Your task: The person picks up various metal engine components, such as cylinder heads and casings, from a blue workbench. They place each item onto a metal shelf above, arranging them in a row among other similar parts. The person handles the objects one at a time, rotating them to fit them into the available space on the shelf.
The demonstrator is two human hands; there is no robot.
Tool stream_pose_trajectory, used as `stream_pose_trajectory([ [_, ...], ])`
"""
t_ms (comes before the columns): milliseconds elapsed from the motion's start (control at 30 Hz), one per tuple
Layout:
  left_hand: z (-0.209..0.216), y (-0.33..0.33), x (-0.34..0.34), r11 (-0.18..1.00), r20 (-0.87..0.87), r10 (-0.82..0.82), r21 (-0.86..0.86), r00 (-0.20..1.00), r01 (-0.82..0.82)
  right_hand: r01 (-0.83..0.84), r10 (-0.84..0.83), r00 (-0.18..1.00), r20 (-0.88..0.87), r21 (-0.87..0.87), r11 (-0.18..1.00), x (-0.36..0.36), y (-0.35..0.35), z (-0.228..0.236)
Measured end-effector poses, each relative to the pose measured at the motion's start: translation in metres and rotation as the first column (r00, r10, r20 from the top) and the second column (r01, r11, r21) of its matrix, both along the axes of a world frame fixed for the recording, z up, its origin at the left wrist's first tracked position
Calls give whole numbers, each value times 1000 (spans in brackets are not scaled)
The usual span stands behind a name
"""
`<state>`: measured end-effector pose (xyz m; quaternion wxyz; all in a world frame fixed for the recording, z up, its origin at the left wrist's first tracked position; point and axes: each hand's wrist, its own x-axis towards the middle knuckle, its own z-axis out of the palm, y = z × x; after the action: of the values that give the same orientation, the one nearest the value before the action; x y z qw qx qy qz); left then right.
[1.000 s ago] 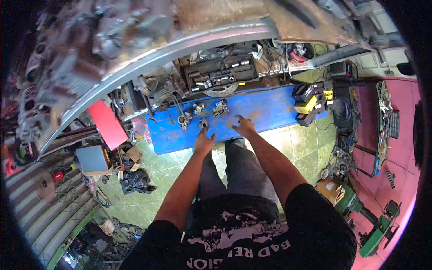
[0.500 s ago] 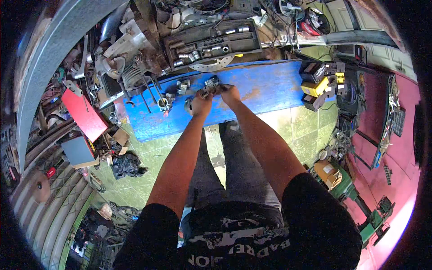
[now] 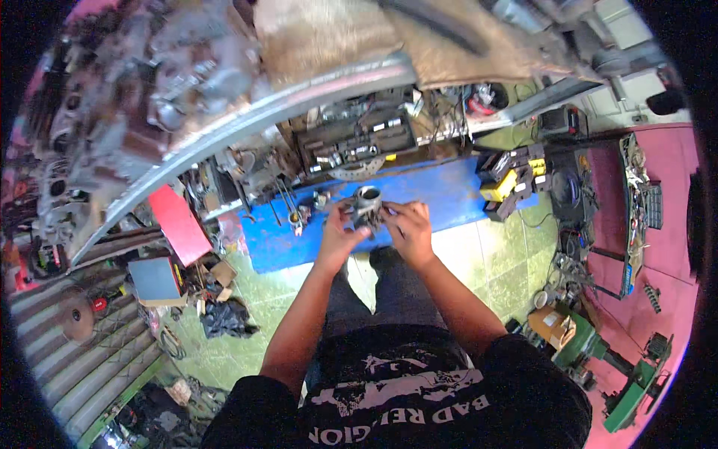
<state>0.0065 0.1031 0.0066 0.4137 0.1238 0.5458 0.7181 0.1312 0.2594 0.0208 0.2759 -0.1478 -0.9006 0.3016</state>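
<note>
You've got both hands on the metal part [image 3: 366, 206] here, 1 per side: left hand [image 3: 338, 239] closed on its left with the thumb along the lower front, right hand [image 3: 411, 228] pinching its right with the fingertips. It looks to be up off the blue worktop [image 3: 458, 200], near the edge closest to you, with the round opening [image 3: 369, 193] facing up. The lower end is partly behind your fingers, so I can't tell what's sticking out down there.

My 2 cents: let the left carry the weight, since that grip looks fuller, and use the right just to steady and turn. Grab the solid body, not the little bits poking out, cos those probably bend or slip easier. Fingertips out of the opening too, so you can see down it and don't push grit in.

I'd also hold it further in over the worktop, because a slip near that edge could mean a hit on the tiled floor [image 3: 465, 258]. And watch your left side: the ring-shaped piece [image 3: 298, 220] and the small metal piece [image 3: 321, 200] sit near that hand.
</note>
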Motion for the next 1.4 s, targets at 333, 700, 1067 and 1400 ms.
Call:
stream_pose_trajectory([
  [333,208,43,-37,988,-730,21,-91,683,-128,0,171,923,-344,447,895,-35,50,180],
  [700,298,123,-104,784,-879,185,-137,439,-606,-9,115,980,-161,547,837,-139,132,284],
  [1067,293,153,-127,753,-882,-135,-387,452,-532,32,-265,862,432,476,879,-142,177,301],
  [1400,317,172,-141,698,-865,-311,-489,394,-523,209,-335,914,228,445,871,-99,149,298],
])
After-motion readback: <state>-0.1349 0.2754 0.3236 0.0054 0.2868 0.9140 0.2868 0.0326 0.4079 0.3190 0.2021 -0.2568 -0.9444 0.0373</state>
